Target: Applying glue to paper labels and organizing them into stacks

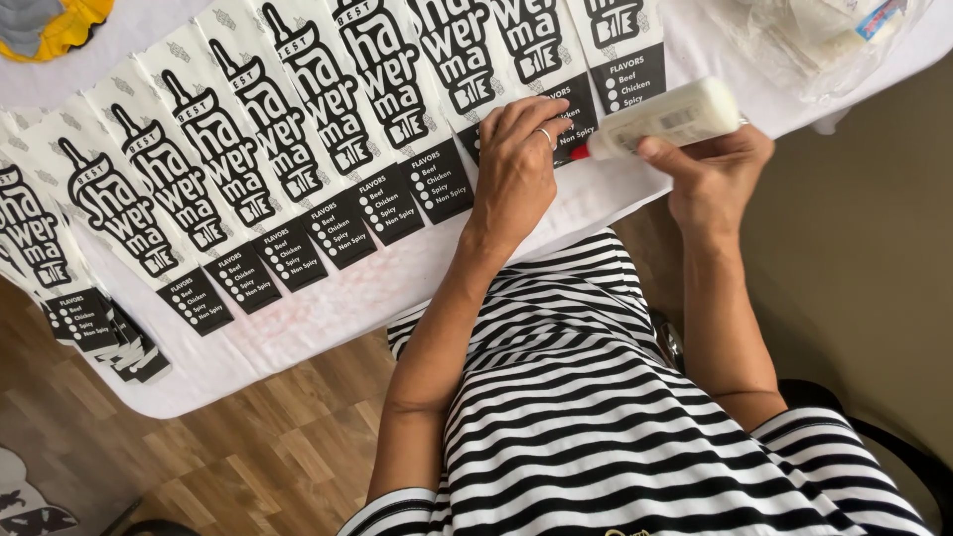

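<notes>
glue bottle's red tip (580, 152) behind left hand (516, 164); yellow object (45, 25) cut off

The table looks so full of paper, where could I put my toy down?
Bare white table shows along the near edge, below the paper strips, left of the left hand. The middle is crowded with strips; the right hand holds a bottle there.

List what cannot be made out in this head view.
- Black lower panel of the white paper sleeve under the left hand: mostly covered by that hand.
- Red tip of the white plastic glue bottle in the right hand: whether it touches paper is unclear.
- Yellow-rimmed object: cut off by the top edge.
- Clear plastic bag: contents blurred.
</notes>
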